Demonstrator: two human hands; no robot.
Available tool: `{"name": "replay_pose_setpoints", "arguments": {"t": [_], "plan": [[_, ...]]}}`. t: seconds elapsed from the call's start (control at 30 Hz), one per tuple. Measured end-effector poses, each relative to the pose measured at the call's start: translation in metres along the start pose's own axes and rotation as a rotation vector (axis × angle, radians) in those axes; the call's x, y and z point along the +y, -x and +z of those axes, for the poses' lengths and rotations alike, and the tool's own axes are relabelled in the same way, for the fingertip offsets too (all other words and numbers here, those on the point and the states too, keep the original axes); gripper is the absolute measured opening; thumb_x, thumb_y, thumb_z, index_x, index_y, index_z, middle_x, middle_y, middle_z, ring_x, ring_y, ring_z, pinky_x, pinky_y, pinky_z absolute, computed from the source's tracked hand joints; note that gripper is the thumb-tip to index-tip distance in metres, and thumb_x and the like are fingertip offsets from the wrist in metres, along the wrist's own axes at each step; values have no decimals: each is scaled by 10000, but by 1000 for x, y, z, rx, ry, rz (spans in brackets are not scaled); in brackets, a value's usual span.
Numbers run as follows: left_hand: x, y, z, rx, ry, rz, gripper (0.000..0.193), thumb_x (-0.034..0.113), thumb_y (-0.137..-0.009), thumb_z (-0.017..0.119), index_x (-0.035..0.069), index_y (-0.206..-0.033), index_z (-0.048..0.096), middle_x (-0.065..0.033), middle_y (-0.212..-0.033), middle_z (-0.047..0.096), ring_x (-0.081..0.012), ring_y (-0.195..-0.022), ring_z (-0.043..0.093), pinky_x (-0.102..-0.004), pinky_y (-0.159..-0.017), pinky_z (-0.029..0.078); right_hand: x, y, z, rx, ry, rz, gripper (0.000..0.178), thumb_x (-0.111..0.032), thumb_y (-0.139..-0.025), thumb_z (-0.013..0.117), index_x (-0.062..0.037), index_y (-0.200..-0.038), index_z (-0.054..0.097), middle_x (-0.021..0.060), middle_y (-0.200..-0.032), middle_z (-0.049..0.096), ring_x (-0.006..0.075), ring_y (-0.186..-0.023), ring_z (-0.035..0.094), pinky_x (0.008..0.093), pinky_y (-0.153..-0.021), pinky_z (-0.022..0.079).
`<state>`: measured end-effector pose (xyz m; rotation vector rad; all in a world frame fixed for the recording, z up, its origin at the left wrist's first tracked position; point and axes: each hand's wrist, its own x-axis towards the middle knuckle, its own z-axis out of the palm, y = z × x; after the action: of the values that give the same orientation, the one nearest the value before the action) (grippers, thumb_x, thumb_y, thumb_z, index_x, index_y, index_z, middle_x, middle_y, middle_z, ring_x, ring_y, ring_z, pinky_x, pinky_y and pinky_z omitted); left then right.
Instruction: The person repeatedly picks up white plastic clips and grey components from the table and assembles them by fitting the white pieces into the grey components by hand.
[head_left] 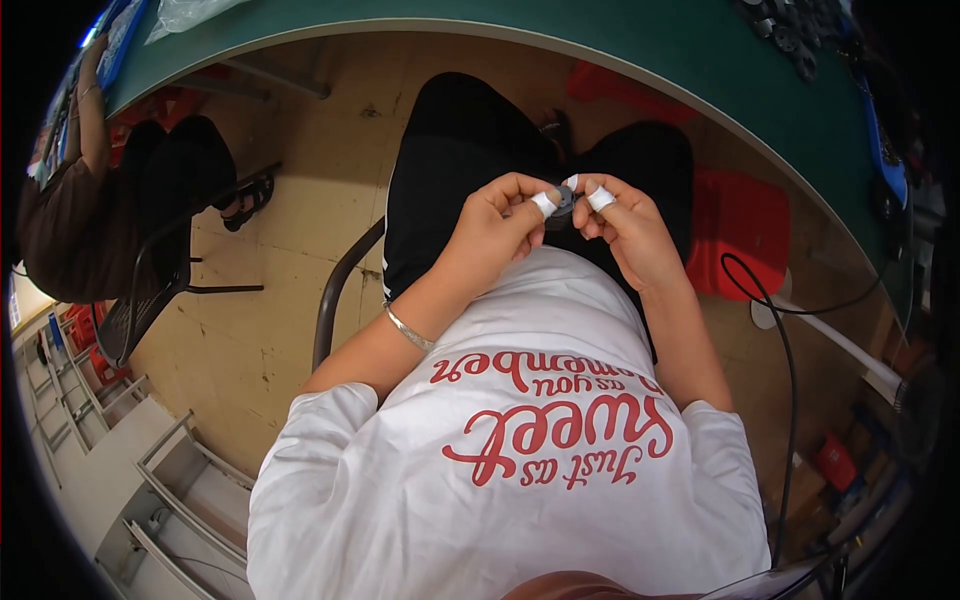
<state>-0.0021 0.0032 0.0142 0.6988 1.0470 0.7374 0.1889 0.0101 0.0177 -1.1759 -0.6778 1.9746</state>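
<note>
Above my lap, my left hand and my right hand meet around a small dark grey part, round in outline as far as it shows. The left thumb and fingers pinch it from one side. On the other side the right fingertips close on it, covering much of its shape. White tape wraps the left thumb, and a similar white wrap circles a right-hand digit. A silver bracelet is on my left wrist.
A green table curves ahead of me, with several dark parts at its right and a clear plastic bag at its left. A red stool or bin and black cable are at right. A seated person is at left.
</note>
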Motion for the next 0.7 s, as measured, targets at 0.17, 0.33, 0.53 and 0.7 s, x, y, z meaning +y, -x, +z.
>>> {"name": "replay_pose_setpoints", "arguments": {"t": [0.17, 0.33, 0.53, 0.7], "plan": [[2, -3, 2, -45, 292, -143, 167, 167, -959, 552, 3, -970, 577, -65, -796, 614, -44, -560, 489, -162, -424, 338, 4, 2, 2, 5, 275, -95, 198, -118, -911, 610, 3, -1069, 614, 17, -882, 640, 51, -723, 520, 189, -621, 397], [-5, -5, -1, -4, 190, -114, 183, 185, -957, 561, 4, -977, 576, -60, -799, 617, -43, -558, 485, -160, -427, 339, 3, -1, 4, -2, 296, -63, 163, -83, -885, 622, 7, -1020, 617, 22, -869, 642, 45, -703, 513, 191, -612, 398], [-3, 5, 5, -41, -170, 69, 197, 147, -909, 634, 12, -1047, 592, 26, -687, 528, -18, -557, 456, -168, -487, 341, 7, 0, 5, 63, 466, -152, 76, -16, -838, 623, 9, -908, 607, 6, -786, 615, 29, -652, 496, 188, -583, 404], [54, 8, 3, -70, -270, 163, 132, 37, -873, 610, 10, -1001, 589, 9, -784, 589, -36, -654, 510, -189, -591, 428, -27, 4, 29, 6, 420, -383, 166, 0, -849, 641, 7, -1010, 603, -11, -853, 608, 28, -750, 531, 177, -660, 429]]}}
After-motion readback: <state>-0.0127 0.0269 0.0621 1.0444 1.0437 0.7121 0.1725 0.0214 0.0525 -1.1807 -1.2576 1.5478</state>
